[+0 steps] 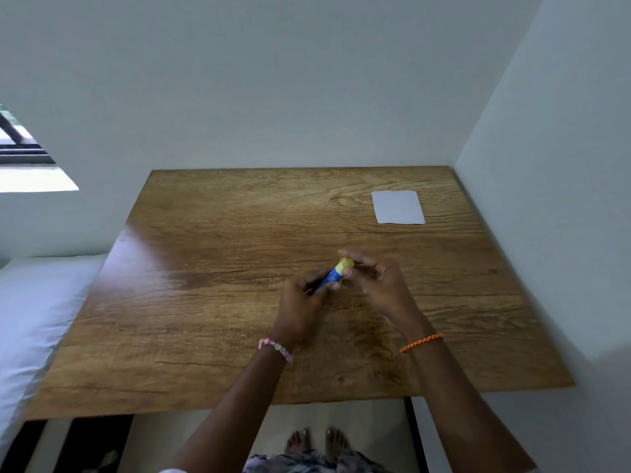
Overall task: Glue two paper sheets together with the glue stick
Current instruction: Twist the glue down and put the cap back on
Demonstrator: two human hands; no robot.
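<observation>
The tabletop (239, 302) is bare but for white paper (397, 207) lying far right, well apart from the hands. The left hand (300, 302) grips the blue glue stick (333, 276) above mid-table; the right hand (379, 281) pinches its yellow cap (345, 266). To uncap well, hold the barrel steady and pull straight along its axis.

Both hands hold the glue stick (335, 274) above the wooden table (239, 268). The left hand (300, 302) grips the blue barrel; the right hand (379, 285) pinches the yellow cap (345, 266). A white paper sheet (397, 207) lies flat near the table's far right corner, well apart from the hands.
</observation>
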